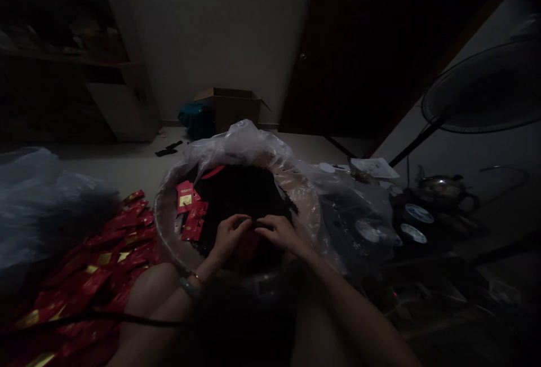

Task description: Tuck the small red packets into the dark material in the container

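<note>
In front of my knees stands a wide round basket (161,226) lined with clear plastic (249,137). A heap of dark, loose leaf-like stuff (240,186), perhaps tea, fills its middle. My left hand (231,234) and my right hand (279,233) meet over the heap, thumbs and fingertips pinched. Between and below them hangs a dim red packet (245,251), whose top edge both hands seem to grip; shadow hides its detail. Small red packets (195,220) with gold patches lie at the basket's left side.
A large pile of red packets (105,265) spreads on the left beside a big clear plastic bag (46,209). Behind the basket are a cardboard box (237,110) and a teal bag (196,119). On the right stand a teapot (442,186), small cups (418,213) and a fan (486,88).
</note>
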Demonstrator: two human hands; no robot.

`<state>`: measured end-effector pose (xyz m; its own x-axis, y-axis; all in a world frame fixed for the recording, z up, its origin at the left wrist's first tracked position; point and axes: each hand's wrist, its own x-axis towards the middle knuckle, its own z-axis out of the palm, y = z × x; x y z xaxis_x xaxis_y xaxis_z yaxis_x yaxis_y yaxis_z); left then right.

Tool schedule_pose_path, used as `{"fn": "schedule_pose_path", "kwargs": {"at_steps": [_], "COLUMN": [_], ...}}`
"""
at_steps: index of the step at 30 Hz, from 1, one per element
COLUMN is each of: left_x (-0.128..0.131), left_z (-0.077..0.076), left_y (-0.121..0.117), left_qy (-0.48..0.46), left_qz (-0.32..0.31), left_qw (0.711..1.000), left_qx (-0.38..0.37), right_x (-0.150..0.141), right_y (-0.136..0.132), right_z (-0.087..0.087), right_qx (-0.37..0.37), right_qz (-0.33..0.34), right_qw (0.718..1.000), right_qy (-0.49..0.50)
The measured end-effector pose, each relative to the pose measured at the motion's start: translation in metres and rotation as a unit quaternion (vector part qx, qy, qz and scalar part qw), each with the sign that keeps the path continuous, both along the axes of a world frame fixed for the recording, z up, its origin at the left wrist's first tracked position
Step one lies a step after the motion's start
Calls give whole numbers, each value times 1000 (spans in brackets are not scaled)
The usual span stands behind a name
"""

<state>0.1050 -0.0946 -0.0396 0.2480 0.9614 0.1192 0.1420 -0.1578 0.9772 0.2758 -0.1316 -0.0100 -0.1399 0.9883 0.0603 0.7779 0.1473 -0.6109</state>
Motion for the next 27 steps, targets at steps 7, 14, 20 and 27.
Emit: {"fn": "schedule_pose_path", "kwargs": {"at_steps": [7,14,20,27], "left_x": [0,4,1,-3], "left_z": [-1,-6,-2,4], "left_y": [-1,4,4,2], "left_qy": [-4,-84,-104,-32], "left_qz": [10,-46,-53,-16], "left_qw": [1000,993,987,991], "left_qx": [4,-73,-114,-127], "right_x": [-2,8,46,113], "right_y": [1,1,5,-20], "right_z": [0,-11,-10,-21], "right_qx": [11,-28,17,80], "right_qz": [-3,-11,-87,-236], "right_qw": [1000,995,986,955], "right_qy": [-15,94,144,162]}}
